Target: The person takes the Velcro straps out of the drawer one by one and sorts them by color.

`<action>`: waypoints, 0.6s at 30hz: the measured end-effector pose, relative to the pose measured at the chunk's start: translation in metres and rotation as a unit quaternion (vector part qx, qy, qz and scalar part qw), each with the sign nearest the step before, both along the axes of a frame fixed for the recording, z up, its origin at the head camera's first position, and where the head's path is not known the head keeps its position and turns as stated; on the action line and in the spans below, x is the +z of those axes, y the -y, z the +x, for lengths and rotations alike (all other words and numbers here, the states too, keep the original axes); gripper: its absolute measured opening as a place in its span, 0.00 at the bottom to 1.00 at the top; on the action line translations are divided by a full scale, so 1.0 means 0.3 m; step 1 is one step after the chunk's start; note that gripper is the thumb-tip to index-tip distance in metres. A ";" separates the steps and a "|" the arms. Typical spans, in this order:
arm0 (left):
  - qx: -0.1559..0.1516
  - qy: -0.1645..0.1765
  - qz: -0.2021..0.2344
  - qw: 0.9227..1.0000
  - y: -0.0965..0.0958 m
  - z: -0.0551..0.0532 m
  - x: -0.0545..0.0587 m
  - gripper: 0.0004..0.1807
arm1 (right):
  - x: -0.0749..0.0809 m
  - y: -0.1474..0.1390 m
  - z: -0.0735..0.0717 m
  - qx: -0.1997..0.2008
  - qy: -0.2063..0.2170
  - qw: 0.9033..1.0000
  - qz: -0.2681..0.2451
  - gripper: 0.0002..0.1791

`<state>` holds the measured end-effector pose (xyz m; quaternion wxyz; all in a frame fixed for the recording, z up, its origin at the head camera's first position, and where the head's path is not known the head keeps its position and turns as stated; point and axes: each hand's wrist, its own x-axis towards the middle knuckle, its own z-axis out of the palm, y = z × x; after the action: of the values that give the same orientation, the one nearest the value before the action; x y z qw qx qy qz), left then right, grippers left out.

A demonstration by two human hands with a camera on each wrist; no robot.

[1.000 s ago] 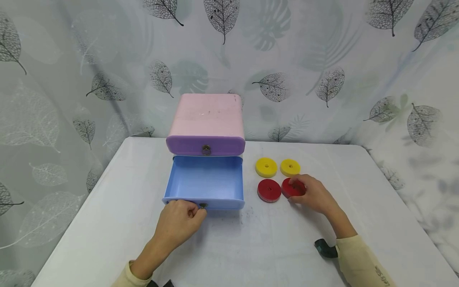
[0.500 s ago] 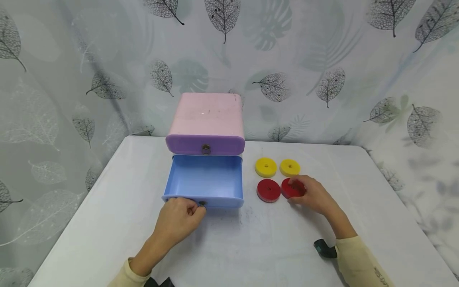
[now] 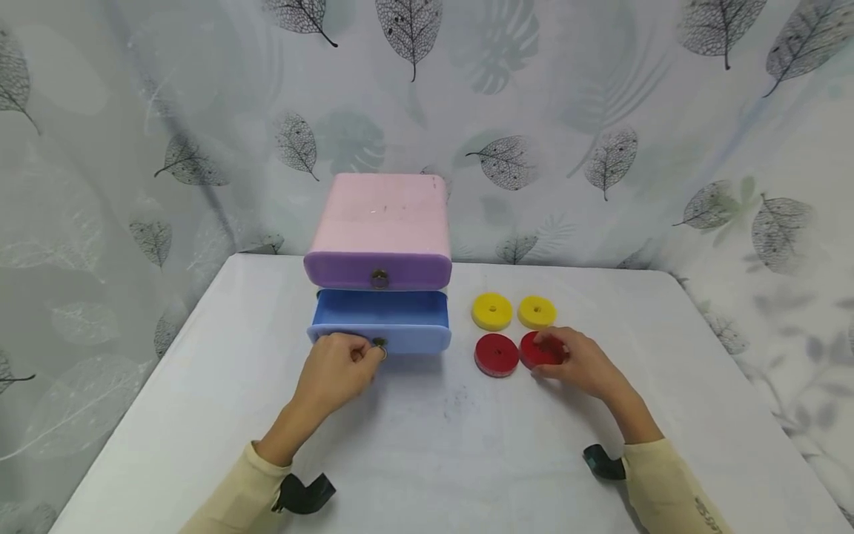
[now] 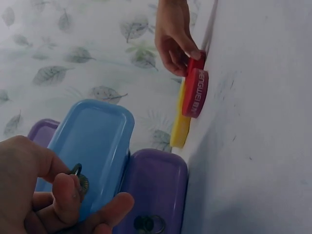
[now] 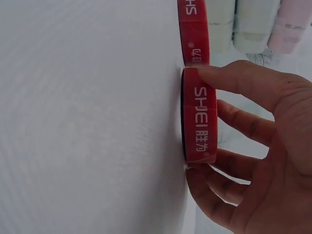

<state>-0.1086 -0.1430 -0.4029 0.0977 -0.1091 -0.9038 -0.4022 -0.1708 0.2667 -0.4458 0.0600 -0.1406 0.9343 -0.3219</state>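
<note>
A small drawer cabinet (image 3: 387, 211) with a pink top stands at the back. Its blue drawer (image 3: 416, 340) is part-way out. My left hand (image 3: 333, 374) pinches the ring pull (image 4: 78, 170) on that drawer's front, the knuckles against the panel. On the right, my right hand (image 3: 587, 367) grips a red roll (image 5: 200, 117) by its edge, thumb on one side and fingers on the other. White lettering runs along the roll's rim, and it sits at the tabletop. A second red roll (image 3: 494, 362) lies right beside it.
Two yellow rolls (image 3: 491, 317) lie behind the red ones, right of the cabinet. A purple drawer (image 3: 416, 272) above the blue one is closed, and another purple drawer (image 4: 156, 190) shows below. Dark straps (image 3: 303, 495) hang at both sleeves. A leaf-print curtain (image 3: 567, 111) backs the white table.
The blue drawer has slid inward, away from me, and my left hand has moved with it. My right hand stays on the red roll.
</note>
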 end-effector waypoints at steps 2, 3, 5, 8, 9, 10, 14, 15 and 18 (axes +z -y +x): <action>-0.002 0.007 0.015 1.000 -0.001 -0.027 -0.006 0.19 | 0.002 0.000 0.002 -0.001 0.006 1.000 -0.002 0.30; -0.003 0.009 0.023 1.000 -0.002 -0.039 -0.008 0.18 | 0.004 0.000 0.002 -0.001 0.007 1.000 -0.002 0.30; -0.005 0.014 0.038 0.999 0.000 -0.061 -0.013 0.17 | 0.004 0.001 0.005 0.000 0.005 1.000 -0.002 0.30; -0.006 0.025 0.064 0.998 0.002 -0.086 -0.018 0.16 | 0.006 0.002 0.007 0.003 -0.004 1.000 0.000 0.28; -0.007 0.028 0.071 0.997 0.003 -0.093 -0.021 0.15 | 0.007 0.002 0.007 0.003 -0.006 1.000 0.000 0.28; -0.006 0.031 0.077 0.997 0.004 -0.099 -0.023 0.15 | 0.007 0.002 0.007 0.003 -0.006 1.000 -0.001 0.28; -0.005 0.034 0.089 0.995 0.005 -0.119 -0.029 0.15 | 0.006 0.002 0.007 0.002 -0.001 1.000 -0.002 0.29; -0.005 0.033 0.090 0.995 0.005 -0.124 -0.031 0.15 | 0.006 0.002 0.007 0.002 -0.002 1.000 -0.002 0.29; -0.005 0.031 0.094 0.995 0.003 -0.140 -0.037 0.14 | 0.002 0.001 0.007 0.004 -0.009 1.000 0.002 0.28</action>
<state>-0.1507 -0.1439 -0.4139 0.0776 -0.0912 -0.8643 -0.4886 -0.1687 0.2665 -0.4450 0.0531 -0.1475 0.9348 -0.3187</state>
